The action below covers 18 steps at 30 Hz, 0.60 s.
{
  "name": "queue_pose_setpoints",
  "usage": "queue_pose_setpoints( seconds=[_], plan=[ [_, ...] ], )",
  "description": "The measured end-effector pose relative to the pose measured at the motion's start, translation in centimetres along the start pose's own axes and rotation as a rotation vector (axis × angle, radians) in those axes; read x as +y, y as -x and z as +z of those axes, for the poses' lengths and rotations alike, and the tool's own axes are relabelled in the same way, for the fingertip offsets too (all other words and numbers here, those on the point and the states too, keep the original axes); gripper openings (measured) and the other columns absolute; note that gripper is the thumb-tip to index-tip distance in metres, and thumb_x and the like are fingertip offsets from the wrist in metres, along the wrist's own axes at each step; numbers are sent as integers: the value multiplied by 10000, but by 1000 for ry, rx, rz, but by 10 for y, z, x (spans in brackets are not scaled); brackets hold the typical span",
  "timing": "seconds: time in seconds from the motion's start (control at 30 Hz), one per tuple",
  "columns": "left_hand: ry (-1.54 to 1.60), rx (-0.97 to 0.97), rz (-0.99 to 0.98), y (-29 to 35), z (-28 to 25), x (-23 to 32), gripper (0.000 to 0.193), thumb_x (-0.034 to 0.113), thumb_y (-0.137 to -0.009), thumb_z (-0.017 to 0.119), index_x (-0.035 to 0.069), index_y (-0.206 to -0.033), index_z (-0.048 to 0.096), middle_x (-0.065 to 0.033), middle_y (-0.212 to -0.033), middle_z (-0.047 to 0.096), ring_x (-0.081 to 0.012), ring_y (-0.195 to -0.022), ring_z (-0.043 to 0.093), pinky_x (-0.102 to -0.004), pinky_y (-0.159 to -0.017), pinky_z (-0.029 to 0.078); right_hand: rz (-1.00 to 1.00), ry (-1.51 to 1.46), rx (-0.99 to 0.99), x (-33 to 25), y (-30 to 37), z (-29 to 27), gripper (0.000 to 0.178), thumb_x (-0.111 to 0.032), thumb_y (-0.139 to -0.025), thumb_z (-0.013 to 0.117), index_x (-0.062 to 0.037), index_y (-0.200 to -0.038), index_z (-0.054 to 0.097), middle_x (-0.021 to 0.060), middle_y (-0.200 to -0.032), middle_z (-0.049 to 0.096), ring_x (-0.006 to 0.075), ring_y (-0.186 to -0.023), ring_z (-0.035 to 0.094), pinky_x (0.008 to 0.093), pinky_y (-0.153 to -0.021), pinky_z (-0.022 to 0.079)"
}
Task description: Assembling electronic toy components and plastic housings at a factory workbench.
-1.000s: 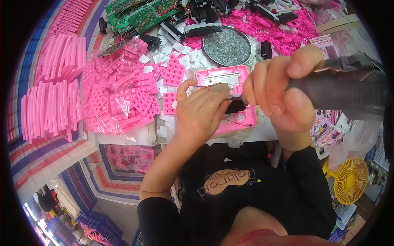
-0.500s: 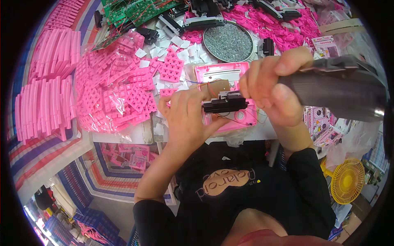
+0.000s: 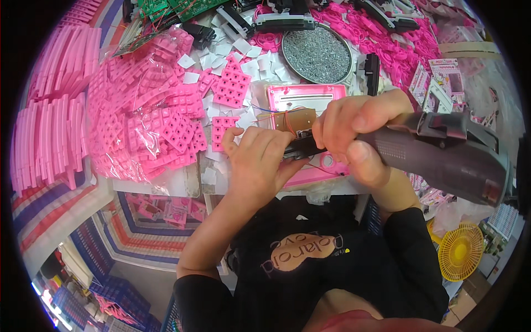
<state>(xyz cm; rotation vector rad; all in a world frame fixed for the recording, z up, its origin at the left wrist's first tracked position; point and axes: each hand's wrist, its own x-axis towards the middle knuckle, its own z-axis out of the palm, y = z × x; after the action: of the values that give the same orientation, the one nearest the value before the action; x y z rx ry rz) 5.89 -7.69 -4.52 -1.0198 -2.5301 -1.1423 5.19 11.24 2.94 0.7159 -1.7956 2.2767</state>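
My left hand (image 3: 255, 160) pinches a black plastic module (image 3: 301, 146) between thumb and fingers, over an open pink plastic case (image 3: 307, 88). Wrapped round the front part of a dark grey electric screwdriver (image 3: 437, 152), my right hand (image 3: 362, 135) is close against the module's right end. The screwdriver slants down to the right, and my fingers hide its tip. Inside the case lies a brown circuit board (image 3: 301, 117) with thin wires. A pink keypad (image 3: 221, 131) rests just left of my left hand.
A round dish holds many small screws (image 3: 317, 55) beyond the case. To the left are a clear bag of pink keypads (image 3: 144, 110) and stacked pink panels (image 3: 50, 141). Green circuit boards (image 3: 193, 8) and black modules (image 3: 285, 21) lie at the back. A yellow fan (image 3: 460, 252) stands lower right.
The black module has tilted, and my right hand now covers more of it. The screwdriver's rear end has swung down. The whole view has shifted slightly.
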Motion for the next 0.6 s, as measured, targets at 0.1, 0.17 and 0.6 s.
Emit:
queue_pose_setpoints(
  seconds=[0.1, 0.17, 0.6],
  plan=[
    [12, 6, 5, 0, 0, -1, 524, 304, -685, 872, 120, -1110, 626, 0, -985, 644, -204, -912, 600, -456, -907, 305, 5, 3, -79, -3, -5, -3, 290, -163, -956, 679, -123, -1079, 419, 39, -684, 513, 143, -580, 503, 347, -573, 479],
    [17, 8, 6, 0, 1, -2, 518, 303, -691, 870, 121, -1109, 624, 0, -984, 644, -202, -911, 600, -458, -909, 307, 12, 14, -110, -4, -8, -3, 290, -155, -954, 679, -119, -1081, 420, 42, -683, 517, 147, -580, 506, 349, -573, 483],
    [35, 35, 55, 0, 3, -1, 500, 242, -682, 858, 107, -1096, 611, 3, -1001, 644, -191, -910, 604, -460, -918, 307, 44, 124, -196, -9, -10, 1, 264, -96, -934, 677, -101, -1054, 441, 64, -678, 547, 175, -572, 513, 365, -580, 480]
  ],
)
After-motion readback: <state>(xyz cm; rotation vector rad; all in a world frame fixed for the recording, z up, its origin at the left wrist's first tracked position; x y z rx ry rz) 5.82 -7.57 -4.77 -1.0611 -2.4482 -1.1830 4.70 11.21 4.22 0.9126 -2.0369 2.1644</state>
